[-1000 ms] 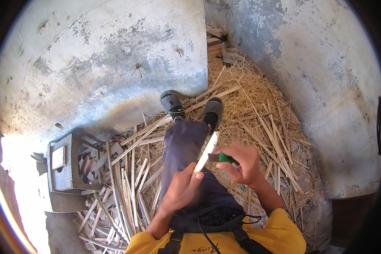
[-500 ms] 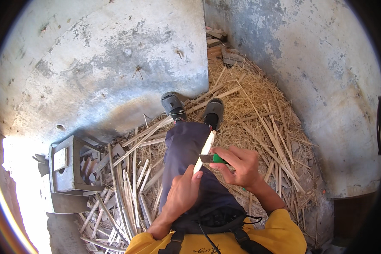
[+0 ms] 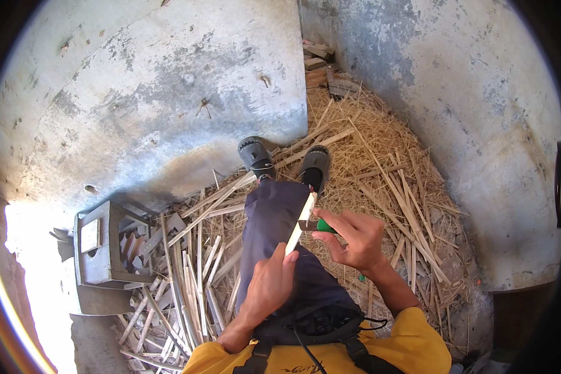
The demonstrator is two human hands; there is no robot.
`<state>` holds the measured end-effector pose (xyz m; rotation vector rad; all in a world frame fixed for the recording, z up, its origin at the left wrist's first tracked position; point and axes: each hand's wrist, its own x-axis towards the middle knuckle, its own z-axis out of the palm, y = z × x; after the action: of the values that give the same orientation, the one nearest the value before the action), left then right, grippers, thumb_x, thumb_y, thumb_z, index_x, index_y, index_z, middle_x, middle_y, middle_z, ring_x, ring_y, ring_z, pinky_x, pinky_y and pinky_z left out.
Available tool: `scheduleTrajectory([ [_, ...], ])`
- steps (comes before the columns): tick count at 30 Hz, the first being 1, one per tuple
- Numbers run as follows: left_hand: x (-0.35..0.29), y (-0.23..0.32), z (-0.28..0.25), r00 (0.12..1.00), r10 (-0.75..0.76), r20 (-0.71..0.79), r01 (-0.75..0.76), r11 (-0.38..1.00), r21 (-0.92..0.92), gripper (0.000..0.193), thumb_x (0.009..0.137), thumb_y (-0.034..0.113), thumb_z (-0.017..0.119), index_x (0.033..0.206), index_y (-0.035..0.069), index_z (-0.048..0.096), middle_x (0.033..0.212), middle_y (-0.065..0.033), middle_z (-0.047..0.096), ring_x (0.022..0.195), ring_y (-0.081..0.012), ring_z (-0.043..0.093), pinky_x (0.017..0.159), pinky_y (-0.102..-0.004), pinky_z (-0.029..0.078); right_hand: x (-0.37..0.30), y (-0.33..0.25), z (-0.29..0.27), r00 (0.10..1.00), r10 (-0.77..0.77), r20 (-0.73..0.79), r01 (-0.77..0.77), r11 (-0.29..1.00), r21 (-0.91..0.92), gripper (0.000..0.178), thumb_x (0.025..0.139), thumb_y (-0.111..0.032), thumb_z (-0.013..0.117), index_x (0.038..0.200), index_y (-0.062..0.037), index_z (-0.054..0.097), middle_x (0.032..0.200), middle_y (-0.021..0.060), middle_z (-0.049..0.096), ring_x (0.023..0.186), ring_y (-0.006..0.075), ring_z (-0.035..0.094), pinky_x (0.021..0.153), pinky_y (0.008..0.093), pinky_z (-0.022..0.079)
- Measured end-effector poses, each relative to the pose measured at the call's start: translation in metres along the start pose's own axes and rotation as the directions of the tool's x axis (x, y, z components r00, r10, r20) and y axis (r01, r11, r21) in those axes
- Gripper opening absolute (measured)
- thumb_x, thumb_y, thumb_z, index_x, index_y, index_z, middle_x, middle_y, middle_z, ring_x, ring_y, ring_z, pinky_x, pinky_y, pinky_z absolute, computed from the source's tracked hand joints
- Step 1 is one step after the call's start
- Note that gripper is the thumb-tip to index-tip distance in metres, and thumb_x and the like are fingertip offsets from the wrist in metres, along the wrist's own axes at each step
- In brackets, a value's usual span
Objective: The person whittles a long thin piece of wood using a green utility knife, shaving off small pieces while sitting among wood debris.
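A pale, narrow wooden strip (image 3: 295, 238) slants up and away over my dark trousers. Its near end is gripped by my left hand (image 3: 269, 278), closed with the thumb along the strip. My right hand (image 3: 359, 240) is closed round the green handle of a knife (image 3: 325, 226). The short dark blade lies across the strip, touching it around mid-length. Near the far end, the strip's surface looks rougher and brighter.
Long split sticks (image 3: 190, 293) are heaped at the left, beside a grey box-like frame (image 3: 109, 246). Shavings and straw (image 3: 361, 149) cover the floor around my shoes (image 3: 315, 163). Worn walls stand ahead (image 3: 168, 81) and at the right (image 3: 474, 112).
The knife and my right hand have shifted slightly away from me along the strip. My left hand stays where it was.
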<state>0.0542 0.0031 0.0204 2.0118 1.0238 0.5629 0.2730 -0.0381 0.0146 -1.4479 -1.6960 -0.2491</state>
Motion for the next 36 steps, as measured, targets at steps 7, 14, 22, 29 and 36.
scheduleTrajectory([
  [7,-0.020,-0.027,-0.003,0.997,0.003,0.079,0.001,0.999,-0.050,0.018,0.112,0.018,0.055,0.103,0.002,0.056,0.072,-0.0295,0.058,0.072,-0.0555,0.058,0.058,-0.0582,0.043,0.017,0.089,-0.027,0.851,0.505,-0.146,-0.501,0.863,0.067,0.050,0.109,-0.044,0.062,0.116,0.0030,0.078,0.073,0.0034,0.067,0.060,0.0122,0.058,0.053,0.0326,0.041],
  [14,-0.008,-0.018,-0.010,1.000,-0.016,0.024,0.019,0.995,-0.096,0.022,0.112,0.019,0.055,0.099,0.002,0.056,0.070,-0.0260,0.055,0.070,-0.0535,0.057,0.060,-0.0556,0.041,-0.005,0.026,0.005,0.957,0.288,0.028,-0.278,0.890,0.361,0.032,0.101,-0.032,0.076,0.113,-0.0018,0.076,0.082,0.0081,0.071,0.062,0.0165,0.066,0.054,0.0311,0.048],
  [22,-0.008,-0.011,-0.010,0.999,-0.020,0.030,0.023,0.995,-0.095,0.024,0.111,0.021,0.058,0.097,0.002,0.055,0.071,-0.0257,0.058,0.073,-0.0533,0.059,0.059,-0.0542,0.043,-0.001,-0.006,0.003,0.993,0.009,0.121,-0.035,0.975,0.217,0.032,0.093,-0.034,0.082,0.113,-0.0091,0.078,0.076,0.0023,0.069,0.057,0.0198,0.065,0.051,0.0337,0.049],
  [29,-0.011,-0.009,-0.002,0.998,0.013,-0.058,-0.013,1.000,0.002,0.024,0.111,0.022,0.059,0.097,0.003,0.055,0.069,-0.0262,0.058,0.068,-0.0539,0.060,0.055,-0.0565,0.044,-0.003,-0.008,0.008,0.997,-0.001,0.078,-0.011,0.987,0.160,0.033,0.093,-0.035,0.082,0.115,-0.0102,0.079,0.073,0.0003,0.066,0.055,0.0183,0.063,0.049,0.0340,0.047],
  [36,-0.014,-0.011,0.001,0.997,0.023,-0.069,-0.019,0.999,0.048,0.024,0.110,0.022,0.060,0.098,0.003,0.053,0.067,-0.0267,0.058,0.065,-0.0529,0.061,0.053,-0.0560,0.044,-0.004,-0.004,0.010,0.999,-0.009,0.036,0.006,0.996,0.084,0.035,0.090,-0.034,0.084,0.117,-0.0118,0.080,0.070,-0.0012,0.065,0.053,0.0170,0.061,0.048,0.0330,0.046],
])
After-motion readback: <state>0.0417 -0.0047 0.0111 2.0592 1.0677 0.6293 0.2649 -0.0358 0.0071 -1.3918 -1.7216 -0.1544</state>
